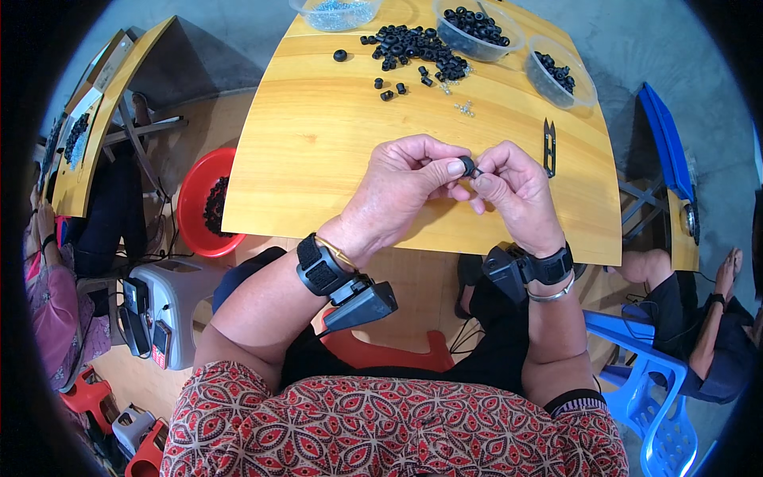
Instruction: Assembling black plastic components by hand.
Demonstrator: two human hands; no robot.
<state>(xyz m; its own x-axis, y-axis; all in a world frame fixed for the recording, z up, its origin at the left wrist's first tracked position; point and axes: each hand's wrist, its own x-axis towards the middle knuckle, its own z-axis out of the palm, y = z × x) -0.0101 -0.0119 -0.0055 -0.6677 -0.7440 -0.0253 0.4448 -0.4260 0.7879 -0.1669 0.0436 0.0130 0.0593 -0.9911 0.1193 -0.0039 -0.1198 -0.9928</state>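
My left hand (401, 179) pinches a small black ring-shaped part (467, 165) between thumb and fingers, above the near half of the wooden table. Close against it, my right hand (517, 187) has its thumb and fingers pressed together at the part's right side. A thin dark bit shows between the two hands, too small to name. To the right of my right hand lies a pair of black thread snips (549, 149), its points facing away from me. Beyond my hands spreads a loose pile of small black parts (413, 45), with a few small clear pieces (465, 109) beside it.
Clear plastic bowls with black parts stand at the far right, one (512, 52) behind the other (589, 93); a third bowl (350, 24) holds pale blue bits. A red basin (191, 205) sits on the floor at left. Other people sit at both sides, near a blue chair (660, 397).
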